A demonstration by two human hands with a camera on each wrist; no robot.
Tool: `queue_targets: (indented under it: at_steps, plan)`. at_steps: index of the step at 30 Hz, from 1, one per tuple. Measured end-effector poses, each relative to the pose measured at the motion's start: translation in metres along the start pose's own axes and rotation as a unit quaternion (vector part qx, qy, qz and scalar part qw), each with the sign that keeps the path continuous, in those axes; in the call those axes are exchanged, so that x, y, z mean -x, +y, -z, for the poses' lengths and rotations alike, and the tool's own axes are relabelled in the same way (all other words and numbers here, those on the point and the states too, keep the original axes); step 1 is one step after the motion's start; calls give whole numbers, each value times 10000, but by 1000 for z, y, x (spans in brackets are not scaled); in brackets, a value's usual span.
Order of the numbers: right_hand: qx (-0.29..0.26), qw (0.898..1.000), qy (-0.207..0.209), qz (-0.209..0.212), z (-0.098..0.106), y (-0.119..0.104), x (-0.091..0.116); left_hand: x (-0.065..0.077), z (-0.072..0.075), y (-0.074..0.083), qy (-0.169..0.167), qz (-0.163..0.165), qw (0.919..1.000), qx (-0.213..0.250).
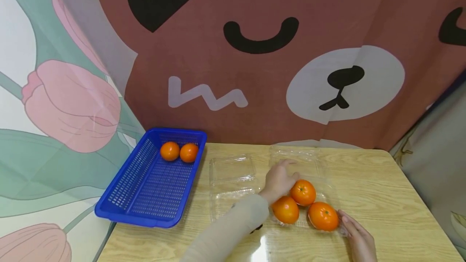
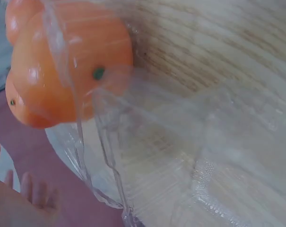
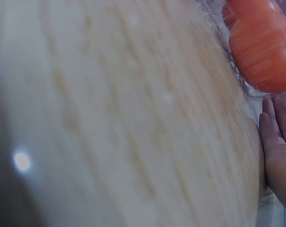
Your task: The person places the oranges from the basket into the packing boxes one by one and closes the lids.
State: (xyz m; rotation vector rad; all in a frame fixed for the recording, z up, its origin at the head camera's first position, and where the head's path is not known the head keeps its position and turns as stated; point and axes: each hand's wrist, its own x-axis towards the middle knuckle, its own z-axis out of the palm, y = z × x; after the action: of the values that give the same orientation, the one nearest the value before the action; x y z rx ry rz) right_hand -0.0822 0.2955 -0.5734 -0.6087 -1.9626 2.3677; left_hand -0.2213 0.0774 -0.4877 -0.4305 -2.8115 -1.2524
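Note:
Three oranges (image 1: 303, 192) sit together in the front part of a clear plastic clamshell box (image 1: 320, 161), its lid folded back toward the wall. My left hand (image 1: 279, 179) reaches over the box beside the rear orange, and in the left wrist view its fingers (image 2: 39, 191) are spread loosely. At the right front corner of the box, my right hand (image 1: 358, 235) stands close to the right-hand orange. The right wrist view has this hand (image 3: 281, 146) with its fingers extended under the edge of the box. Neither hand grips anything.
A blue plastic basket (image 1: 156, 225) on the left holds two oranges (image 1: 170, 151) at its far end. Between it and the filled box lies another clear clamshell (image 1: 233, 169), lid up. The wooden table (image 1: 386, 197) meets a printed cloth (image 1: 262, 124) at the back.

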Motion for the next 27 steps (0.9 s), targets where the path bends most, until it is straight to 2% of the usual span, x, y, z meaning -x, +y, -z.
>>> queue_targets:
  at_steps: [3,6,9,12,18,22,25,27]
  plan:
    - [-20,10000,19,-89,0,-1,0,-6,2,-5,185,538,9961,681]
    - [9,9998,49,-210,0,-2,0,-12,4,-10,429,995,9856,1300]
    - [140,9994,99,-310,-1,-3,-1,-16,7,-14,568,1348,9750,1670]
    - [199,9991,144,-345,-1,-3,-1,-18,10,-18,481,1683,9678,1809]
    - [112,9994,186,-270,0,-2,-1,-23,10,-23,290,2067,9557,2074]
    - [125,9994,209,-239,0,-3,-1,-28,7,-26,313,2322,9391,2512]
    - [83,9995,204,-212,0,-2,0,-30,6,-28,295,2515,9228,2905]
    - [15,9997,198,-170,0,-1,0,-30,5,-28,276,2555,9165,3066]
